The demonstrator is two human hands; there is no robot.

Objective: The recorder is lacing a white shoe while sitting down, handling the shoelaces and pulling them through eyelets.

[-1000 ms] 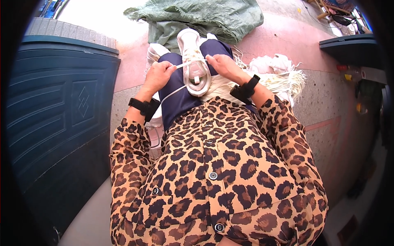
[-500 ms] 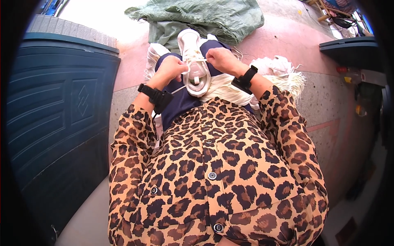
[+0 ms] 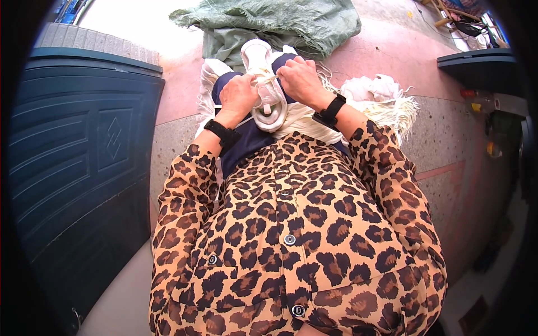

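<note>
A white sneaker (image 3: 270, 96) lies across my lap between my knees, its toe pointing away and its heel opening toward me. My left hand (image 3: 238, 93) is closed at the left of the shoe's lacing, gripping a shoelace (image 3: 273, 79). On the other side my right hand (image 3: 302, 82) is also closed on the shoelace. Its light strand runs across the shoe's upper between the two hands. The exact hold of the fingertips is partly hidden by the backs of the hands. A loose lace end trails over my dark trouser leg under my left wrist.
A bundle of long cream laces (image 3: 305, 115) lies over my right thigh, its fringe spreading right beside white shoes or cloth (image 3: 372, 89). Ahead is a crumpled green woven sheet (image 3: 274, 25). A blue panelled door (image 3: 84, 129) stands left; a dark ledge (image 3: 476, 64) juts out right.
My left hand has turned and come closer to the lacing. The right hand has shifted slightly up and rotated, its back now facing upward. The sneaker stays in place.
</note>
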